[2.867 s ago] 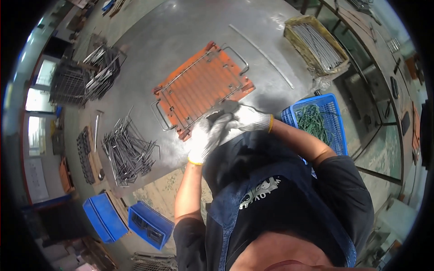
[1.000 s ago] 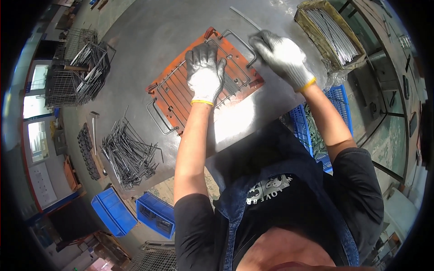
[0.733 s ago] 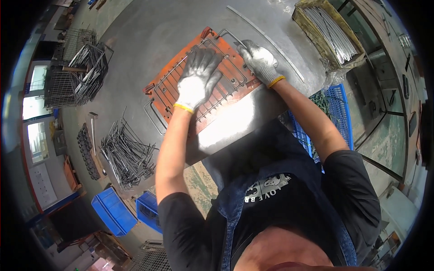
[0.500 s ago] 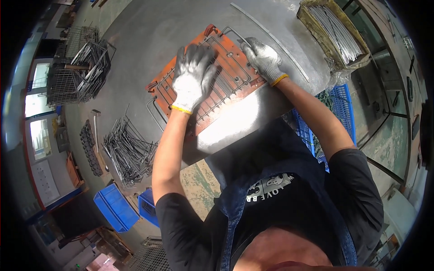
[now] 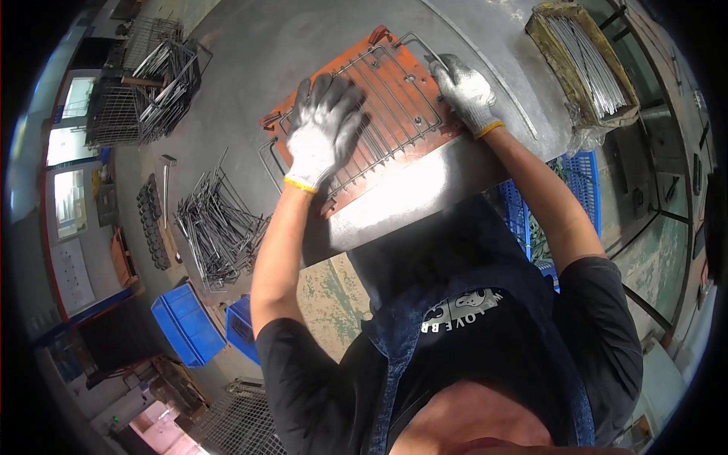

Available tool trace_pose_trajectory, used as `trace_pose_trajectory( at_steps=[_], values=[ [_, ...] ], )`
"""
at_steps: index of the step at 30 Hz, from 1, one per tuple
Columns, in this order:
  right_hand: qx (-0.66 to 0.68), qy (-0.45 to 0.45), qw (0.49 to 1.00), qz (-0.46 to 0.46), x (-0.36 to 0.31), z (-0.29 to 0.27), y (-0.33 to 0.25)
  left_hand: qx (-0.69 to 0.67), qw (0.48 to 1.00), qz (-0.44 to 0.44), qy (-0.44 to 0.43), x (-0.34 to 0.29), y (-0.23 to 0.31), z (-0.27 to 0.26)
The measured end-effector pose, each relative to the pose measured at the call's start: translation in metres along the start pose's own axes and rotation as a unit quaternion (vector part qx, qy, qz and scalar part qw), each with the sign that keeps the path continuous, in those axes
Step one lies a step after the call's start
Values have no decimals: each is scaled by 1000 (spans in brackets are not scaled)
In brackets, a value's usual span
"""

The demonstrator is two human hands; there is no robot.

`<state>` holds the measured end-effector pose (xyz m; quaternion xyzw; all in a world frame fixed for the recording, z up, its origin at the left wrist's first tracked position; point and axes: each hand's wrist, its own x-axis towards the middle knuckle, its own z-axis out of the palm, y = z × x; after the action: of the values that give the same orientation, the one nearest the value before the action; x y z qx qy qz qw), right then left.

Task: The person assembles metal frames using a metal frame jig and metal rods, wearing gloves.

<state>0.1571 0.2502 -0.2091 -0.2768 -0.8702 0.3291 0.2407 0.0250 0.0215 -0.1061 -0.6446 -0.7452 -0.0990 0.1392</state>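
An orange jig plate (image 5: 345, 62) lies on the metal table, with a grid of thin steel rods and a wire frame (image 5: 400, 89) laid across it. My left hand (image 5: 324, 125), in a grey-and-white glove, rests flat on the rods at the left part of the jig, fingers slightly spread. At the jig's right end, my right hand (image 5: 466, 91), gloved alike, has its fingers closed around a bent wire handle (image 5: 413, 36). Another bent wire loop (image 5: 267, 163) sticks out past the left end. The undersides of both hands are hidden.
Loose rods (image 5: 220, 227) lie heaped at the table's left, beside a hammer (image 5: 166, 189). A rod-filled box (image 5: 584, 64) stands far right, with a long metal strip (image 5: 493, 72) nearer. Blue crates (image 5: 584, 193) flank me below table level; a wire basket (image 5: 114, 114) stands far left.
The view has shifted, so the jig appears further right and up. My left hand sits a little further left over the rods. My right hand keeps its hold on the wire handle.
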Motion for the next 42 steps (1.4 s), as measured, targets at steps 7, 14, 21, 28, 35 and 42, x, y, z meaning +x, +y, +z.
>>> trace_pose_trajectory(
  at_steps=[7,14,21,28,35,42],
  values=[
    [-86,-50,990,-101,-18,-2,-13,-25,998,31,-53,-12,-9,29],
    [-12,81,988,-133,-15,13,-1,28,993,3,-113,-63,-34,-17],
    [7,15,1000,7,-19,3,-19,-5,991,-115,-72,-75,-22,-35],
    [23,14,998,60,-23,3,-31,-4,996,-60,-64,-72,-24,2],
    [77,22,993,86,-23,3,-38,-28,991,-106,-81,-25,-23,23],
    [47,3,994,98,-13,4,-33,-113,979,-160,61,-17,-46,2]
  ],
)
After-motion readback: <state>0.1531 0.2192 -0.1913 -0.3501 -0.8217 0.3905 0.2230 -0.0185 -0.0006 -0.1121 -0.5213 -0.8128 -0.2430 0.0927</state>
